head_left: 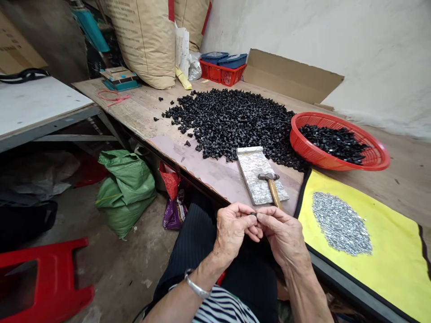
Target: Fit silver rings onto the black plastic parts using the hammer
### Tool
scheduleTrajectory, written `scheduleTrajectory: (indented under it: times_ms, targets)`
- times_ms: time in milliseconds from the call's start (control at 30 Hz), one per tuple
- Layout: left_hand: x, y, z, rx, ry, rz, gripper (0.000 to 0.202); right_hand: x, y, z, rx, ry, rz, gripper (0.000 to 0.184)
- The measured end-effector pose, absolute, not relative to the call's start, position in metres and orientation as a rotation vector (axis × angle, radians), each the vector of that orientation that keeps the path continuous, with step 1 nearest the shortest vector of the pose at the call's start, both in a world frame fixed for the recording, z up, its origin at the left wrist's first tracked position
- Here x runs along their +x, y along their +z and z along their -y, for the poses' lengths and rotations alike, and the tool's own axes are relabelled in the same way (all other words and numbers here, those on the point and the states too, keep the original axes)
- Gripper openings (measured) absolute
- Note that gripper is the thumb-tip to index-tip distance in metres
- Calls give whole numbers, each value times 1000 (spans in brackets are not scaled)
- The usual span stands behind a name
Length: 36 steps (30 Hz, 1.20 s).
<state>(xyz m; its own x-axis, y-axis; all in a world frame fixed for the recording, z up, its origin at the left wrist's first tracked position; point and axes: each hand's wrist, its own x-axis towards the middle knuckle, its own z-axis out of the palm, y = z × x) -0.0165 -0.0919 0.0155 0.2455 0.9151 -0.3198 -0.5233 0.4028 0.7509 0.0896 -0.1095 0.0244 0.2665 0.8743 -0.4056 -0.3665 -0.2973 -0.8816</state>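
Both hands meet over the lap, just below the bench point(215, 172) edge, wrists bent inward. The left hand point(234, 226) and right hand point(284, 233) each close a narrow fingertip grip on one small black part point(253, 215), held between them. A hammer point(269, 179) lies on a grey slab point(252, 166) just beyond, near the heap of black parts point(232, 119).

Soft even daylight, sharp focus (edges bowed).

The left hand point(232, 226) and right hand point(285, 234) touched fingertip to fingertip, wrists angled inward, grips apparently pinched closed.
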Motion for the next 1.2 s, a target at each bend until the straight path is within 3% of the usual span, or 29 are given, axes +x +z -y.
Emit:
scheduleTrajectory:
  times_ms: [400,1200]
  targets:
    - [-13,5,92,520,1084,-786,14,85,22,114,-1407,1116,652,18]
    - [-15,9,81,462,1034,-734,21,97,24,103,-1282,1342,613,19]
